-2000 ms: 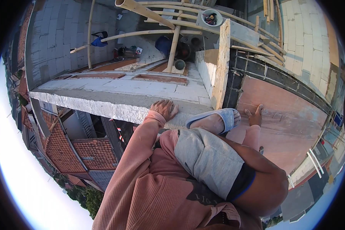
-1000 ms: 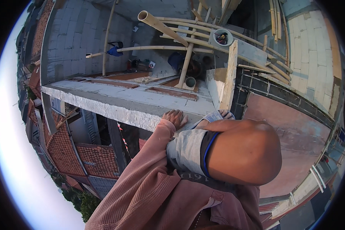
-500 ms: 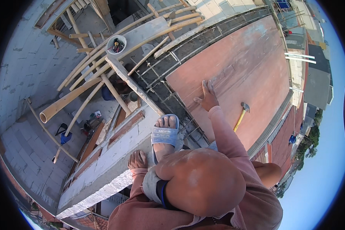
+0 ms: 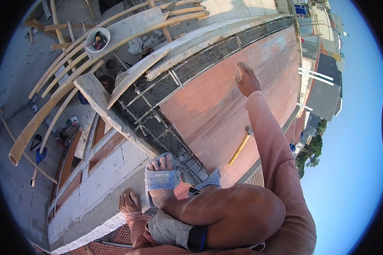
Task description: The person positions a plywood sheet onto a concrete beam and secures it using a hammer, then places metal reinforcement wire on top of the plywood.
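My left hand [image 4: 130, 201] rests on the top edge of the block wall [image 4: 115, 168], its fingers laid over the ledge and nothing in them. Stretched out to the far right, my right hand [image 4: 247, 80] has its fingers apart and holds nothing. It is over a reddish board [image 4: 217, 110]; whether it touches the surface I cannot tell. A claw hammer [image 4: 240, 148] with a yellow handle lies on that board, below my right hand. My sandalled foot [image 4: 161, 174] stands on the wall, close to my left hand.
Steel reinforcing bars [image 4: 157, 123] run in a channel of dark grey material along the board. Rough wooden planks [image 4: 115, 112] border it. Bamboo poles [image 4: 51, 114] and a white bucket [image 4: 98, 40] with tools are at upper left. Left of the wall is a drop to a lower floor.
My right hand has lifted off its earlier spot and reached farther away across the board. The view has shifted, and more of my bent leg shows. My left hand stays on the wall.
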Demonstrator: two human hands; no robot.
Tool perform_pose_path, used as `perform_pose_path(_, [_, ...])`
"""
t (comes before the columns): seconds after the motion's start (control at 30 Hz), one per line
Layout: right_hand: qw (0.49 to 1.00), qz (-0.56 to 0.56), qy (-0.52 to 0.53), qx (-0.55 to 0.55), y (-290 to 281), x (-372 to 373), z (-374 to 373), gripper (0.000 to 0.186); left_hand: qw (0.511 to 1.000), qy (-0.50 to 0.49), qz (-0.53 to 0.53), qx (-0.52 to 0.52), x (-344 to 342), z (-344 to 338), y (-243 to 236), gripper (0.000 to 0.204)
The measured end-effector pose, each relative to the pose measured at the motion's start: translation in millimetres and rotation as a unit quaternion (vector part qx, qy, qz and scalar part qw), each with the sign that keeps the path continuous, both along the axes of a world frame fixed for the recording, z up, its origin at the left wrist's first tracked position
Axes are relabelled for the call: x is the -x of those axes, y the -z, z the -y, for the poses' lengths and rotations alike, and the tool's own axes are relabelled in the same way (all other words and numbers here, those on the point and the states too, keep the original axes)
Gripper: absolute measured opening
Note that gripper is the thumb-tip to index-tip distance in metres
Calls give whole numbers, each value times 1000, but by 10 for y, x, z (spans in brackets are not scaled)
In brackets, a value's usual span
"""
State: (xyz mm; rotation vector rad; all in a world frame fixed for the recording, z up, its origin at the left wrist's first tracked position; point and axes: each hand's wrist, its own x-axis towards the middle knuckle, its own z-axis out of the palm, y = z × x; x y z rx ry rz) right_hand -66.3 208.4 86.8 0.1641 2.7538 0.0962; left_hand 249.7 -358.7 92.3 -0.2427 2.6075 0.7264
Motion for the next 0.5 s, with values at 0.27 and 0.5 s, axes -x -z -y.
perform_pose_path(0.27, [949, 235, -117, -173, 25, 1132, -573, 85, 999, 4, 25, 19, -98, -4, 84, 22])
perform_pose_path(0.5, [938, 219, -147, -223, 9, 1125, -530, 95, 999, 6, 33, 20, -123, -9, 95, 25])
